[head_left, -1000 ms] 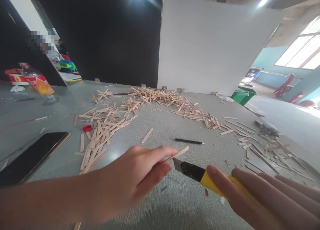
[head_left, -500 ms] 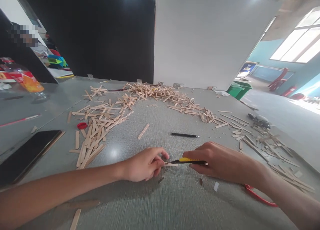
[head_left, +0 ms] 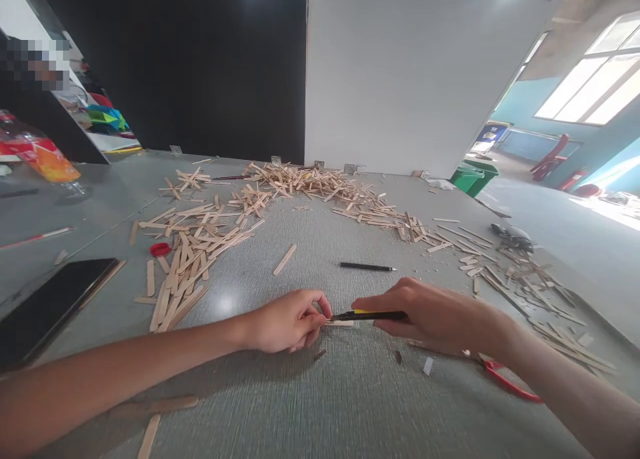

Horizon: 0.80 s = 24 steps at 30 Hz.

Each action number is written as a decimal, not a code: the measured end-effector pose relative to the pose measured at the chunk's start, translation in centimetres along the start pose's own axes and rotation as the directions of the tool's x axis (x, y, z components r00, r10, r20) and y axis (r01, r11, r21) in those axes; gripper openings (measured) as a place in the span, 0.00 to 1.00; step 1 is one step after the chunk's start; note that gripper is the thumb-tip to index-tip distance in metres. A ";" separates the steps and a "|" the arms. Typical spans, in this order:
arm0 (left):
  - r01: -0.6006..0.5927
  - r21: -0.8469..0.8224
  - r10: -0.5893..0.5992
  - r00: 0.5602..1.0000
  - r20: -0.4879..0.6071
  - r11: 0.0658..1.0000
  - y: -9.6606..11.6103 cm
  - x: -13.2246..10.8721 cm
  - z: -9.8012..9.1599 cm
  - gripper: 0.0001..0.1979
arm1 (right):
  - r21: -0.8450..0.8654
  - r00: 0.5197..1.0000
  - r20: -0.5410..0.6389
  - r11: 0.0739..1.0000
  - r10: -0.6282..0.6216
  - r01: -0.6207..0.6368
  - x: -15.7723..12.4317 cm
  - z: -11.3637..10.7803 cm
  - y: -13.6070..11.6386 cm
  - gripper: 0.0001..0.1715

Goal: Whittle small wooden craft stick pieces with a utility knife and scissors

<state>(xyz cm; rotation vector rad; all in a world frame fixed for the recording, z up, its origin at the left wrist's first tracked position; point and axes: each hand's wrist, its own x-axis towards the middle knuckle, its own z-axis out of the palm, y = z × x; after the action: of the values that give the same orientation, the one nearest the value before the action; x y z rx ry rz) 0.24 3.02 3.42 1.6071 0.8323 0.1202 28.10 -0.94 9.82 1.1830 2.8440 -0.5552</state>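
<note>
A yellow-and-black utility knife (head_left: 377, 314) is gripped in my right hand (head_left: 425, 312), its front end pointing left toward my left fingertips. My left hand (head_left: 295, 322) pinches a small wooden craft stick (head_left: 343, 323) against the table. The knife's tip meets the stick beside my left fingers; the blade itself is too small to make out. Behind my hands lie a black pen (head_left: 367, 266) and a single craft stick (head_left: 285, 259). Red-handled scissors (head_left: 510, 381) lie partly hidden under my right forearm.
Craft sticks (head_left: 185, 272) are heaped in an arc across the grey table (head_left: 280, 406). A phone (head_left: 60, 306) and a tilted drink bottle (head_left: 43, 156) are at left, with a red cap (head_left: 160, 249) nearby. Upright black (head_left: 200, 66) and white panels (head_left: 400, 66) stand behind.
My right hand and the knife have shifted slightly left, closer to my left fingertips, and the knife has turned so less yellow shows. The whole view has shifted slightly.
</note>
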 end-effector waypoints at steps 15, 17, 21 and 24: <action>-0.019 -0.017 0.019 1.000 0.012 1.000 -0.5 0.2 -0.2 0.15 | -0.285 0.996 -0.033 0.954 0.084 -0.089 -0.7 1.5 -2.6 0.22; -0.021 -0.009 0.021 1.000 0.012 1.000 -0.5 0.2 -0.3 0.16 | -0.328 0.994 -0.078 0.939 0.078 -0.099 -0.8 1.4 -3.1 0.22; -0.021 0.002 0.021 1.000 -0.002 1.000 -0.4 0.1 -0.4 0.15 | -0.267 0.987 -0.143 0.957 0.078 -0.115 -1.8 0.7 -3.9 0.23; -0.018 -0.008 0.017 1.000 -0.023 1.000 -0.5 0.1 -0.2 0.15 | -0.074 0.950 -0.286 0.986 0.122 -0.149 -4.0 -1.2 -3.2 0.20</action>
<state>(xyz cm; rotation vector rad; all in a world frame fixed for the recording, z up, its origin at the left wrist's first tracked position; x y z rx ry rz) -0.01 3.17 2.96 1.6085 0.8349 0.1547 28.86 -5.37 12.50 1.5384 2.9395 -0.2600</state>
